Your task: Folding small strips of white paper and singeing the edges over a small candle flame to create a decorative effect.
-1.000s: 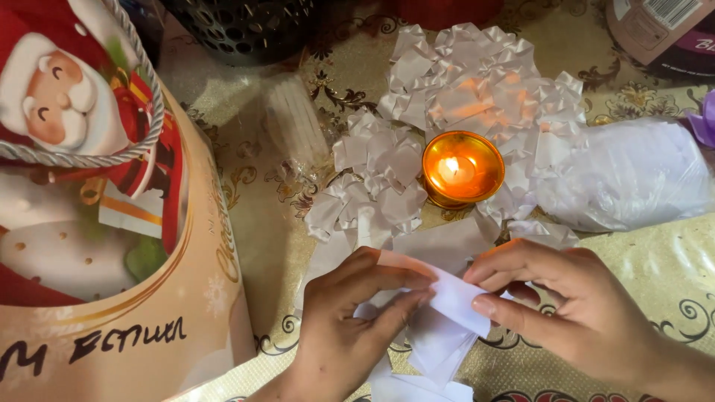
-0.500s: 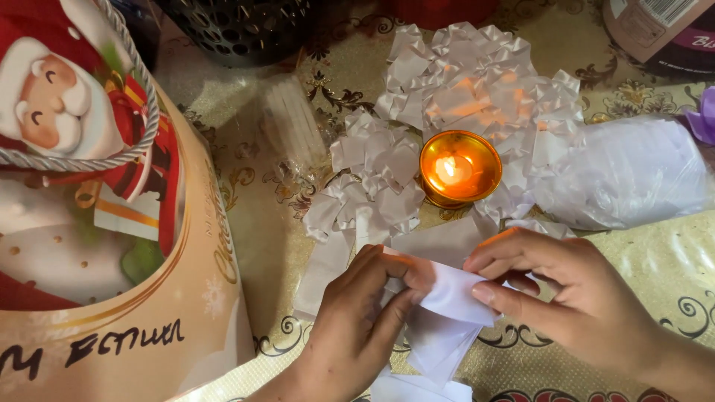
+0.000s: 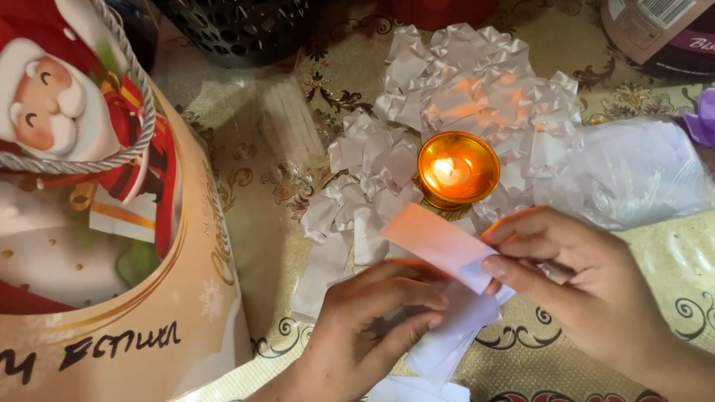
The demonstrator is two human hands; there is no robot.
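Note:
A lit candle in a small golden cup (image 3: 456, 170) burns on the table, ringed by several folded white ribbon pieces (image 3: 477, 89). My right hand (image 3: 573, 286) pinches one end of a white ribbon strip (image 3: 436, 244), which slants up to the left just below the candle. My left hand (image 3: 372, 327) sits under that strip with its fingers curled on more loose white ribbon strips (image 3: 454, 327). Further strips lie beneath both hands, partly hidden.
A large gift bag with a holiday figure and rope handle (image 3: 97, 223) fills the left side. A dark mesh basket (image 3: 238, 26) stands at the back. A clear plastic bag (image 3: 633, 171) lies right of the candle, a purple bow (image 3: 704, 115) at the far right edge.
My right hand has lifted one ribbon strip up toward the candle. My left hand has slid lower and now rests on the pile beneath.

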